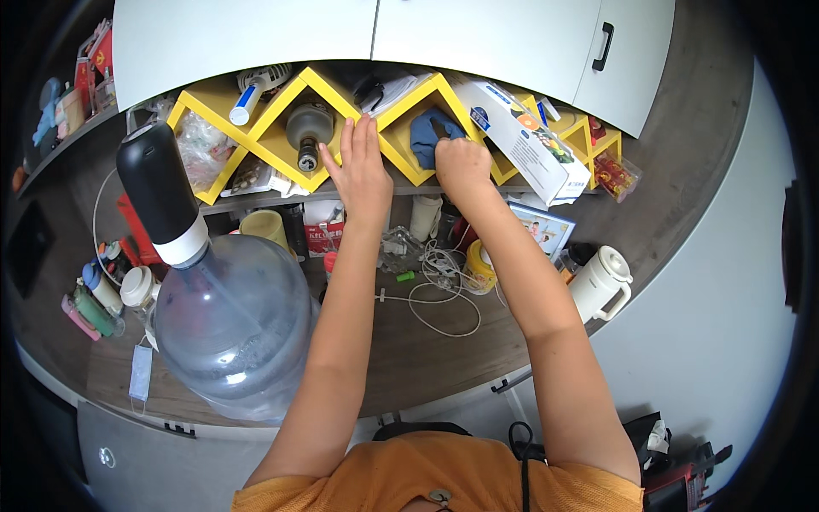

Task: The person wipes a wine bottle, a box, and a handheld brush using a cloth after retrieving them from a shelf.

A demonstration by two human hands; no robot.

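Note:
My left hand [363, 171] is raised to the yellow zigzag shelf rack [388, 154], its fingers stretched out and resting against the front edge of a divider. Just left of it, a dark bottle [309, 126] lies in a diamond compartment with its neck pointing out. My right hand [463, 168] is closed at the neighbouring compartment, on a crumpled blue cloth [424, 141]. A dark patch shows on the cloth by my knuckles; what it is I cannot make out. My right fingertips are hidden behind the hand.
A large clear water jug [235, 320] with a black pump [158, 192] stands at left. A long white box [525, 145] leans across the rack at right. Below lie tangled white cables [444, 277], a yellow container [480, 266] and a white pitcher [600, 282]. White cabinet doors [478, 38] hang above.

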